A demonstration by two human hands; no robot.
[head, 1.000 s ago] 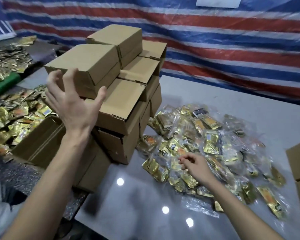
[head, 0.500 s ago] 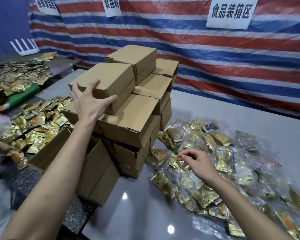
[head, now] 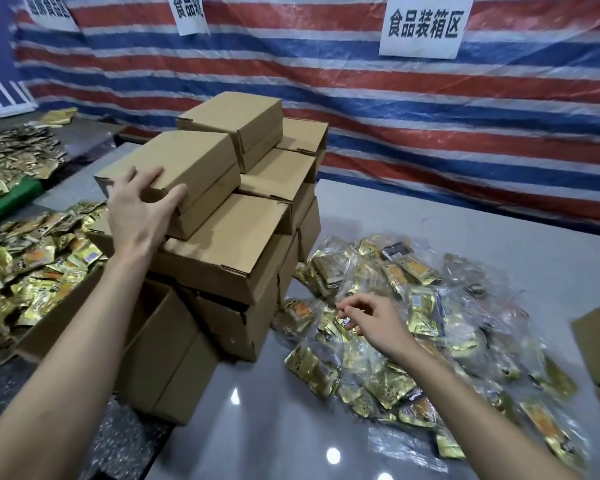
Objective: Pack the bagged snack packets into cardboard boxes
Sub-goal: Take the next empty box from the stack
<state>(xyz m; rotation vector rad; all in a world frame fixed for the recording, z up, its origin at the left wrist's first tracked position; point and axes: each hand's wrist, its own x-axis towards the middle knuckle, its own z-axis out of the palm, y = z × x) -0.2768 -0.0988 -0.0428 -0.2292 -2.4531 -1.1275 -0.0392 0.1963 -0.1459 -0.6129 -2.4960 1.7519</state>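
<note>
Just right of the stack of cardboard boxes (head: 229, 261), on the grey table (head: 274, 427), the bagged snack packets (head: 426, 306) are heaped; the right hand (head: 374, 323) is held over them, fingers loosely curled, and whether a bag is pinched cannot be told. Left of the stack an open carton (head: 167, 344) is partly hidden by the forearm, and the closed box (head: 194, 161) on the stack is gripped at its near corner by the left hand (head: 139, 216), fingers spread over the lid. Behind the stack a striped tarpaulin (head: 430, 109) is hung, bearing a sign (head: 425, 24) reading 食品装箱区.

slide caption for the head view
Left hand grips a brown cardboard box atop the stack; right hand hovers over bagged gold snack packets.
</note>
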